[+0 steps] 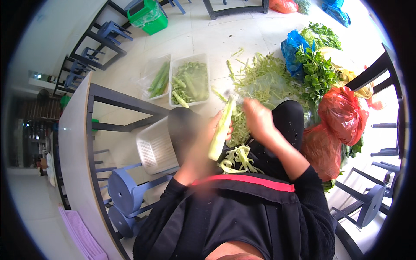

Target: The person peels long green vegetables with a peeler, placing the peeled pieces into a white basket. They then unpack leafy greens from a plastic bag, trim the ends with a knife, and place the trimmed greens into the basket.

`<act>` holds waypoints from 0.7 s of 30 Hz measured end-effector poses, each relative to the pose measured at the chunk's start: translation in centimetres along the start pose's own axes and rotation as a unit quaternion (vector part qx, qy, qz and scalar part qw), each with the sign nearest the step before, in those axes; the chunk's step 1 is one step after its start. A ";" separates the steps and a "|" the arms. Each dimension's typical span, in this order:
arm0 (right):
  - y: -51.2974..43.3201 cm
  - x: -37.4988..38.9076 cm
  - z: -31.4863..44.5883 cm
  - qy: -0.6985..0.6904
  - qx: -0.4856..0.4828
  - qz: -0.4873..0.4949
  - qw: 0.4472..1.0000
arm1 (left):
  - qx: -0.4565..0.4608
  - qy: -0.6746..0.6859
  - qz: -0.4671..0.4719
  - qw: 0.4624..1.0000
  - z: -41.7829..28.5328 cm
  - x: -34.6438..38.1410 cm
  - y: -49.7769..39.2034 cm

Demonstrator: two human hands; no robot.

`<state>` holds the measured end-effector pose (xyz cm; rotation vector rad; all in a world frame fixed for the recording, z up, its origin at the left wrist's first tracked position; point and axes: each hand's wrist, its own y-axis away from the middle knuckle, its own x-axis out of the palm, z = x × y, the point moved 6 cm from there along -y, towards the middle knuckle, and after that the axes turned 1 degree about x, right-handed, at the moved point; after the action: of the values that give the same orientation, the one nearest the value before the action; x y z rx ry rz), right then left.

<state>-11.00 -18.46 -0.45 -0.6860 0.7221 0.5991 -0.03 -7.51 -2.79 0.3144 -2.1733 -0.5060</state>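
Note:
A long, pale green peeled stem [223, 131] lies in my left hand [216, 125], whose fingers wrap around it; a blur covers part of that wrist. My right hand [259, 117] is closed at the stem's upper end, around a small tool that is too blurred to name. Pale peel strips [240, 158] rest on my lap against the dark apron with a red band [247, 178]. Between and beyond my knees, a large heap of peelings [260, 76] spreads over the floor. Left of the heap, a clear plastic tub [208, 81] holds peeled stems and chopped greens.
A second tub [169, 70] holds green stems. At the right are red plastic bags [341, 113], a blue bag [292, 53] and leafy greens [315, 68]. A white basket [156, 146], blue stools [125, 191] and a table [74, 162] stand left. A green bin [151, 21] is farther off.

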 end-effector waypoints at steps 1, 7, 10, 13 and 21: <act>-0.4 0.3 -2.4 0.063 0.130 0.046 0.988 | -0.010 0.022 0.004 1.000 0.2 -0.1 0.0; 2.5 -0.3 2.4 -0.043 -0.036 0.029 0.998 | 0.071 -0.009 -0.026 0.997 -1.6 -1.7 -0.3; 3.6 -0.5 4.6 -0.094 -0.130 0.007 0.987 | 0.097 -0.062 -0.029 0.993 -1.7 -1.3 -0.1; 0.2 -0.5 -0.4 0.063 0.048 -0.032 0.996 | -0.006 0.045 0.134 0.990 0.5 1.1 0.4; 2.7 0.0 2.4 -0.103 -0.134 0.013 0.986 | -0.024 0.042 0.069 0.996 0.4 -1.3 -1.0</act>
<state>-11.93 -14.96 -0.04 -0.8489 0.4625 0.7876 0.48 -7.83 -4.38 0.1543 -2.0802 -0.4578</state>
